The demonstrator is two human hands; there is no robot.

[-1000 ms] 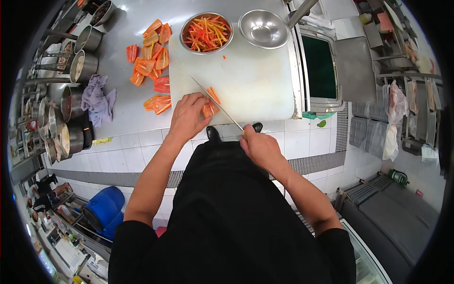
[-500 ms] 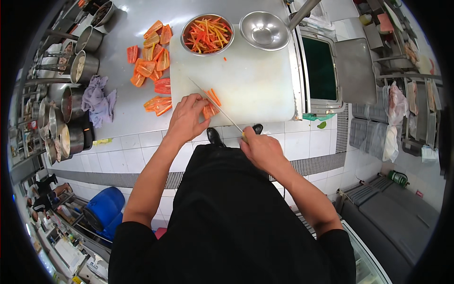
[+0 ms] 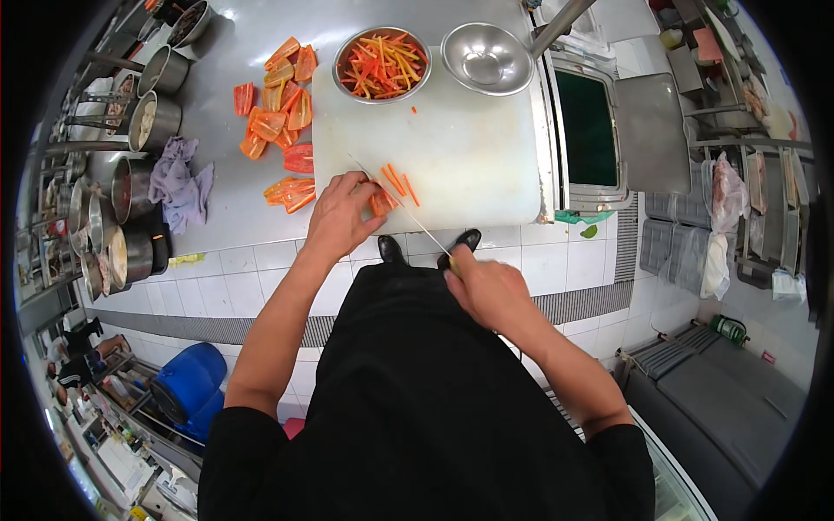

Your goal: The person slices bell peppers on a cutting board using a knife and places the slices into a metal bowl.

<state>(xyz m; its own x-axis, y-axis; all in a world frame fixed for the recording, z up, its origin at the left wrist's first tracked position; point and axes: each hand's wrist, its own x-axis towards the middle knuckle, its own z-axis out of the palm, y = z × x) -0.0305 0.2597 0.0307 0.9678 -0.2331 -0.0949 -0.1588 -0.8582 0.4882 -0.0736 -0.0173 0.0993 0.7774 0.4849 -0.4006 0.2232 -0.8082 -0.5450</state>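
At frame centre the left hand [image 3: 340, 217] pins an orange pepper piece [image 3: 380, 203] on the white cutting board [image 3: 469, 148], right hand [image 3: 486, 286] gripping the knife [image 3: 408, 213]

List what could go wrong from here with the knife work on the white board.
1. The left hand pins the pepper piece right beside the knife; the fingertips look close to the blade, so a slip might nick them.
2. Cutting happens near the cutting board's front edge, so cut strips may roll off onto the floor.
3. The right hand grips the handle well off the board, so control may be weaker.
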